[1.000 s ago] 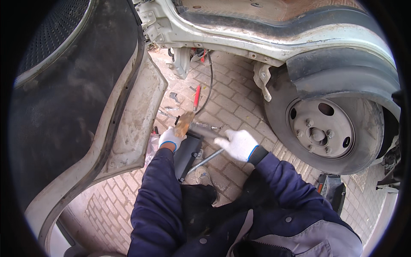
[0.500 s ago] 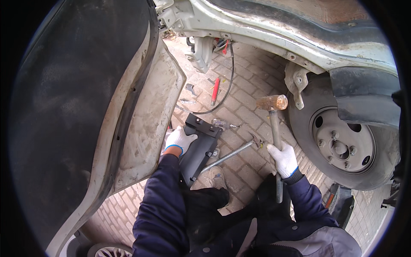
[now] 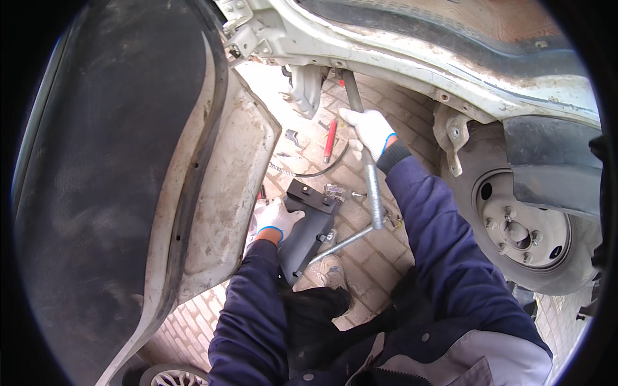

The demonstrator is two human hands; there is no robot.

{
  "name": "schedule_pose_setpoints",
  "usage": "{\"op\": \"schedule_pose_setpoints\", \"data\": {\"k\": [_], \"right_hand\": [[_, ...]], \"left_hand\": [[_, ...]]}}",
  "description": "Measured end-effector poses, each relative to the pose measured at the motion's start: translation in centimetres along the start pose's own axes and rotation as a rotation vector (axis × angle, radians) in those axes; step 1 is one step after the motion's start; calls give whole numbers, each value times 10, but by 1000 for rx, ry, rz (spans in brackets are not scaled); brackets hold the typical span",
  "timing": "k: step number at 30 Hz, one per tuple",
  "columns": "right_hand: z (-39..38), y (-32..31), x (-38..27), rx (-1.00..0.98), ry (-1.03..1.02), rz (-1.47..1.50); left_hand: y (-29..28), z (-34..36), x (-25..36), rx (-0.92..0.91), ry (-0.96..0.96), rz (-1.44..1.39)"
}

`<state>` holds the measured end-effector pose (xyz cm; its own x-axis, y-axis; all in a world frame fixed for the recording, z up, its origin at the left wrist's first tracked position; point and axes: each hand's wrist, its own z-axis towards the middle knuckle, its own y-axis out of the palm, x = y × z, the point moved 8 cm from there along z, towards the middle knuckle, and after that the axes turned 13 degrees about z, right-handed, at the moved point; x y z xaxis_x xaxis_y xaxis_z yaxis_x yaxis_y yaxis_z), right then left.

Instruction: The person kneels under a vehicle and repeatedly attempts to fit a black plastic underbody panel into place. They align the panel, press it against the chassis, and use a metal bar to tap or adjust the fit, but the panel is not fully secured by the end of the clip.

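My right hand, in a white glove, is closed around the grey handle of a hammer. The handle slants up toward the pale vehicle sill, and the hammer's head is out of sight at the sill. My left hand, gloved too, grips the left side of a long black bracket-like part, thumb on top. This part stands tilted by my shoe. A metal rod lies beside it on the paving, its far end partly behind the hammer handle.
An open vehicle door fills the left side. The pale vehicle sill crosses the top, and a wheel stands at right. On the bricks lie a red-handled tool, a black hose and a small power tool.
My right hand has swung the hammer up and forward, from beside the wheel to the vehicle sill. My left hand keeps its grip on the black part. The view has shifted slightly.
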<state>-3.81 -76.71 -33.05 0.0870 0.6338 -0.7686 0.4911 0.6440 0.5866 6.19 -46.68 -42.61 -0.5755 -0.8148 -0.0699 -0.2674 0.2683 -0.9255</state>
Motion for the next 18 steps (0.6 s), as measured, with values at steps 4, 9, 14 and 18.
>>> {"op": "schedule_pose_setpoints", "data": {"k": [4, 9, 14, 18], "right_hand": [[-71, -54, 30, -58, 43, -82], [-161, -164, 166, 472, 126, -267], [-252, -283, 284, 706, 296, 817], [-316, -380, 219, 816, -321, 966]], "left_hand": [[8, 14, -1, 37, -1, -53], [6, 18, -3, 66, -28, -6], [0, 10, -11, 95, -91, 7], [0, 7, -13, 129, -101, -11]]}}
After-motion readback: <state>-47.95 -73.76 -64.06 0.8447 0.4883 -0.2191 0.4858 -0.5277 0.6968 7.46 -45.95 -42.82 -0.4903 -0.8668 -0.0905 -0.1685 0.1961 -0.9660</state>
